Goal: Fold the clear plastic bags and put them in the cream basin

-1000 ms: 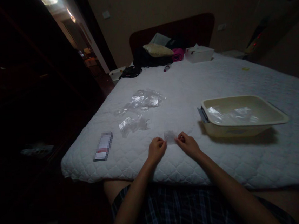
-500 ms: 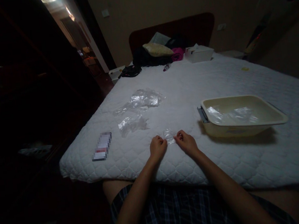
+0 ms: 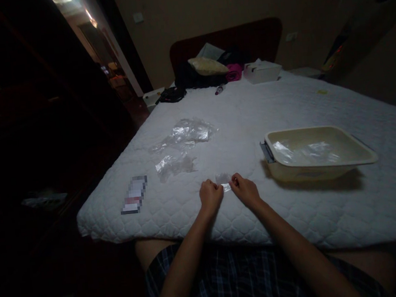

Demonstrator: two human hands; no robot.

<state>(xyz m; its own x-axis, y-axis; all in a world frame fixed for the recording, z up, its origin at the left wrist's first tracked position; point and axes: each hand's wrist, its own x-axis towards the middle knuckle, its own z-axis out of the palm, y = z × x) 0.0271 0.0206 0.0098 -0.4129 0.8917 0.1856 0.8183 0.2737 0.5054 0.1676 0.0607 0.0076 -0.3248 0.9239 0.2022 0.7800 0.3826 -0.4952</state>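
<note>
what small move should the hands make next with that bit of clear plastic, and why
Perhaps smooth the near edge of the clear plastic down against the bed. The left hand and right hand appear to pinch its opposite sides, and a bright strip along that edge suggests a crease, though it is too small to be sure.

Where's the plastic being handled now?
In the head view, the clear plastic is between the left hand and right hand, left of the cream basin.

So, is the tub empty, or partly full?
Partly full: the tub holds shiny clear plastic, and its bare inner wall shows above it.
</note>
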